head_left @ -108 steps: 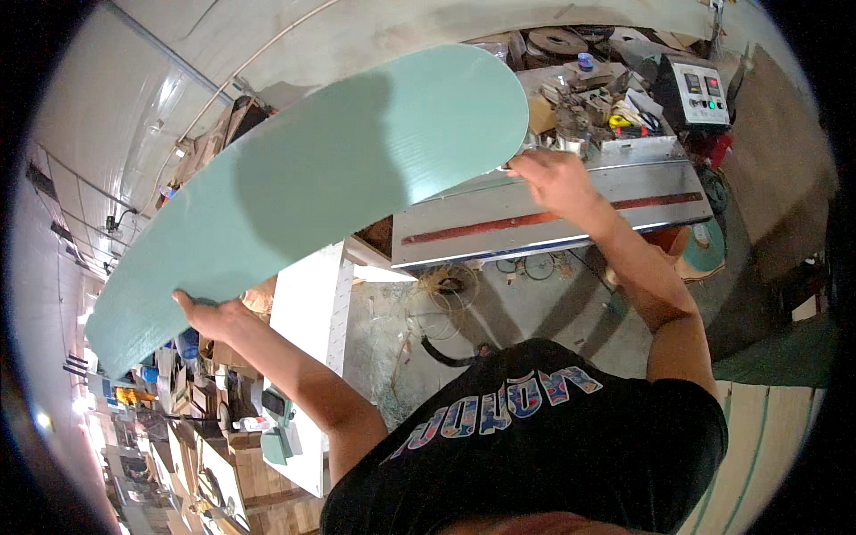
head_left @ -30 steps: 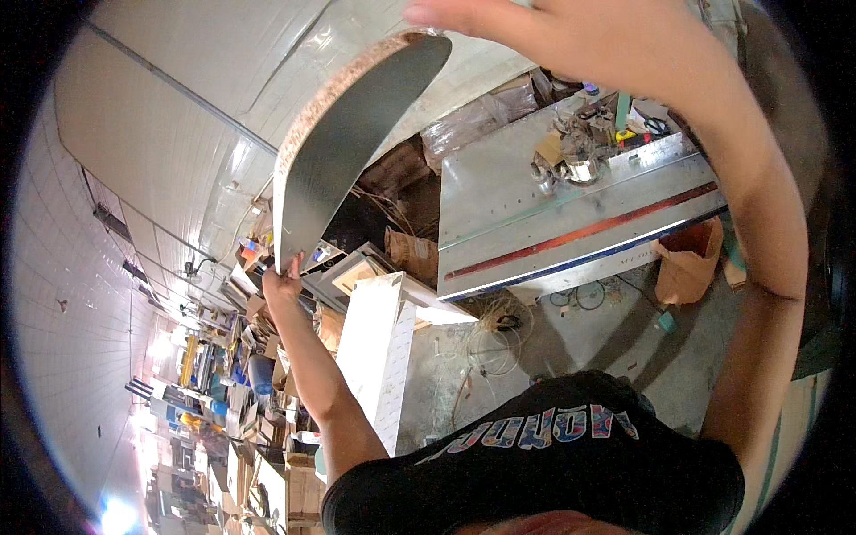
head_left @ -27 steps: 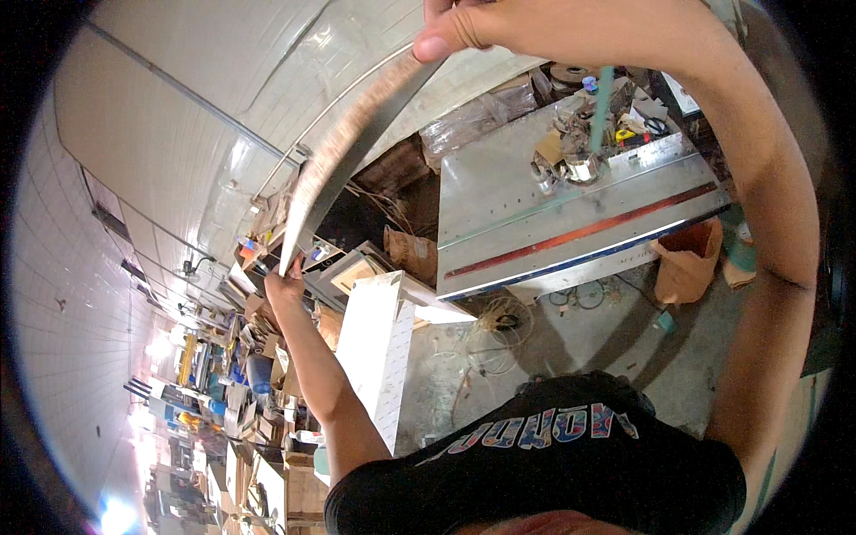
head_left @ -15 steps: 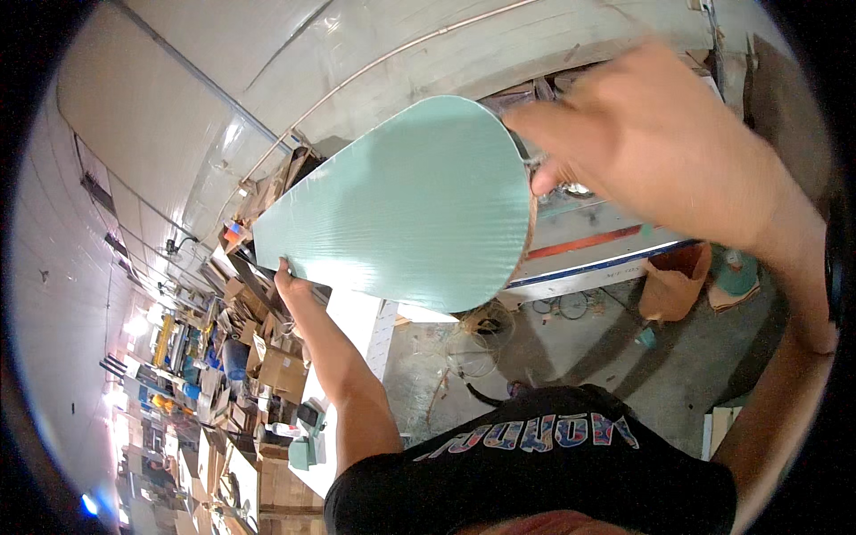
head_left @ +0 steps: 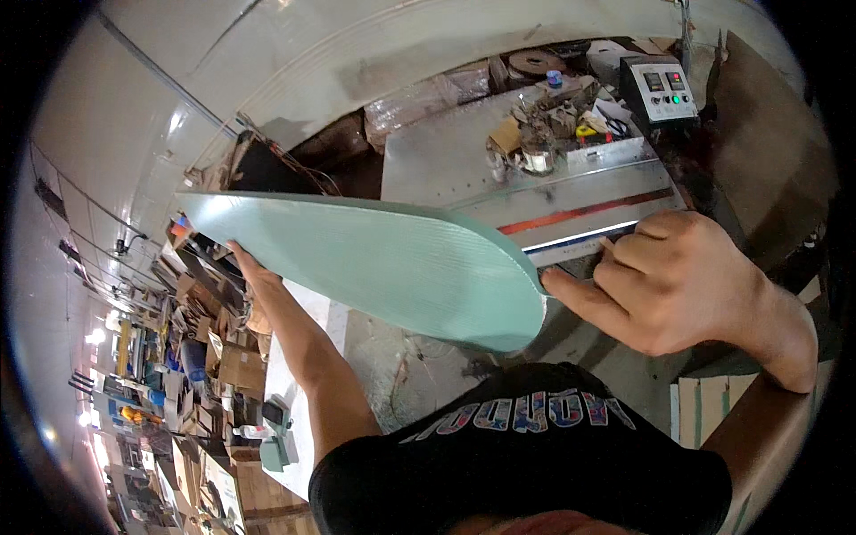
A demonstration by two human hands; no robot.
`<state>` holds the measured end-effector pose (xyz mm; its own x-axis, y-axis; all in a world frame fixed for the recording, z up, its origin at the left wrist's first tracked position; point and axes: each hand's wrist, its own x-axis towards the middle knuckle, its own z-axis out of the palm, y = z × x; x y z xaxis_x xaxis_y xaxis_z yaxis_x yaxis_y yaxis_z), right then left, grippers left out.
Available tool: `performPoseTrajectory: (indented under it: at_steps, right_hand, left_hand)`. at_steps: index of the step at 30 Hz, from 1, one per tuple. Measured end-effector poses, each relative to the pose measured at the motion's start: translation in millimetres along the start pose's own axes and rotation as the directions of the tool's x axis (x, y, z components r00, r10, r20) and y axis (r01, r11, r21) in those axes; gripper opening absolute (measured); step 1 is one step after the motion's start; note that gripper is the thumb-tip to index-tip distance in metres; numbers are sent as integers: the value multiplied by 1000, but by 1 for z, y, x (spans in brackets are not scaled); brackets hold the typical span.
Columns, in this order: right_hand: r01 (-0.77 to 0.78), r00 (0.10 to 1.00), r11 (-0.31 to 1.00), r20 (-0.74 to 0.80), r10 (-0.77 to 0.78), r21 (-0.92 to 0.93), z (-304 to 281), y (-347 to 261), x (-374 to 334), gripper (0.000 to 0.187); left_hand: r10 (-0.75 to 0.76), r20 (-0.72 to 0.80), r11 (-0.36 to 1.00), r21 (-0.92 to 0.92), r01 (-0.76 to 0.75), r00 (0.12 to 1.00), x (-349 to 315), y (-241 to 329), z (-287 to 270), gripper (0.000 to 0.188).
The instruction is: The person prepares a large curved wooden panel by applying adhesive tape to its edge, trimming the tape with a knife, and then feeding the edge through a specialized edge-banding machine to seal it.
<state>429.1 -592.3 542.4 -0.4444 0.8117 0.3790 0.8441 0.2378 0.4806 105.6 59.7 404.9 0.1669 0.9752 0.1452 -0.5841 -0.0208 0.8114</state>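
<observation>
A pale green, teardrop-shaped board (head_left: 383, 259) is held up in front of me, tilted so its upper edge shows. My left hand (head_left: 254, 272) grips the lower edge near its narrow end, at the left; most of those fingers are hidden behind it. At the broad, rounded end, my right hand (head_left: 655, 285) has its index finger pointed against or very near the rim. The other right fingers are curled in, and whatever they may hold is hidden.
Beyond the board stands a metal-topped bench (head_left: 437, 169) cluttered with scraps and small containers. A control box (head_left: 664, 94) with lit buttons sits at its far right. Stacked cardboard boxes (head_left: 241, 370) and a white tabletop (head_left: 299, 348) are to the left.
The board has tipped from facing me broadly to a slanted view, its rounded end now lower. My right hand has come down along the rim, and my view has shifted right.
</observation>
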Motion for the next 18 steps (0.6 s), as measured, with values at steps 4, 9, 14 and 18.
performPoseTrajectory:
  at_steps: [4, 9, 14, 18]
  right_hand:
    - [-72, 997, 990, 6, 71, 124, 44, -8, -23, 41]
    - [-267, 964, 875, 110, 244, 403, 98, -19, -42, 39]
    - [-431, 874, 384, 271, 404, 817, 153, -49, -67, 20]
    - [-544, 676, -123, 521, 522, 830, 182, -107, -107, 17]
  left_hand:
    - [-6, 13, 999, 42, 6, 1000, -28, 23, 35, 72]
    - [28, -96, 981, 195, -9, 995, -2, 24, 40, 57]
    - [-124, 2, 953, 280, 118, 992, 62, 24, 42, 36]
    - [0, -121, 756, 649, 79, 993, 42, -81, 93, 29]
